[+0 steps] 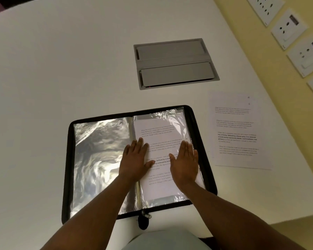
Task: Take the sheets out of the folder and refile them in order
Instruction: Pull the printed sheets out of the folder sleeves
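Note:
A black zip folder [70, 159] lies open on the white table, its clear plastic sleeves shining. The left-hand sleeve [99, 159] looks empty. In the right-hand sleeve sits a printed sheet [159, 134] of text. My left hand [135, 159] lies flat on the sheet's left part near the spine, fingers spread. My right hand [185, 159] presses flat on the sheet's right part, next to the sleeve's outer edge. Neither hand holds anything. A stack of loose printed sheets [238, 130] lies on the table right of the folder, with page numbers at its top corner.
A grey flap-covered cable box [175, 64] is set into the table beyond the folder. A yellow wall with several white socket plates [289, 27] runs along the right. The table's right edge slants close behind the loose sheets. The folder's zip pull [144, 221] hangs over the near edge.

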Motion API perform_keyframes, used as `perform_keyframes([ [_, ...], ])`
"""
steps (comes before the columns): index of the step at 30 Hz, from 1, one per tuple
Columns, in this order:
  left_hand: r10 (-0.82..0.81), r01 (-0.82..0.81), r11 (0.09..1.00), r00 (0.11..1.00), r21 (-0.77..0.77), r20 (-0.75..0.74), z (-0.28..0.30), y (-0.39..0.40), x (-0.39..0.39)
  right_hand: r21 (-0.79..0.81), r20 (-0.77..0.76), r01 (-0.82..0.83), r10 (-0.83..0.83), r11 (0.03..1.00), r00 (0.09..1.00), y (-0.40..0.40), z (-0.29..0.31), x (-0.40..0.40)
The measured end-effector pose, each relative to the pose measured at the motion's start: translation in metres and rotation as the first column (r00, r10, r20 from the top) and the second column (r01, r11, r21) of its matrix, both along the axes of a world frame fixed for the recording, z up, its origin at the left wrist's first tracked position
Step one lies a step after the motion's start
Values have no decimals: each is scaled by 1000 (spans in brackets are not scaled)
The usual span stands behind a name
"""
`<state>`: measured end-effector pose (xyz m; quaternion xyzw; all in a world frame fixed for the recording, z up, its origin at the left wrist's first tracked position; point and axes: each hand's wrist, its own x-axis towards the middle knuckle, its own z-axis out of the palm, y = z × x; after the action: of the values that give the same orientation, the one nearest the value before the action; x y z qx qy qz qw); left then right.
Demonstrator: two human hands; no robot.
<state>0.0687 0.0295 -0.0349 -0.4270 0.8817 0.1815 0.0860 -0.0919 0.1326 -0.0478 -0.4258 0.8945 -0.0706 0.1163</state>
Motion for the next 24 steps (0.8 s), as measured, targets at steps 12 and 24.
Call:
perform_keyframes([
  [12,78,-77,997,994,24,-81,15,-17,-15,-112,272,176,-140,978,952,-58,22,-47],
  [24,197,-184,980,958,78,-207,16,-42,-29,-139,553,222,-111,965,826,-110,50,-105],
])
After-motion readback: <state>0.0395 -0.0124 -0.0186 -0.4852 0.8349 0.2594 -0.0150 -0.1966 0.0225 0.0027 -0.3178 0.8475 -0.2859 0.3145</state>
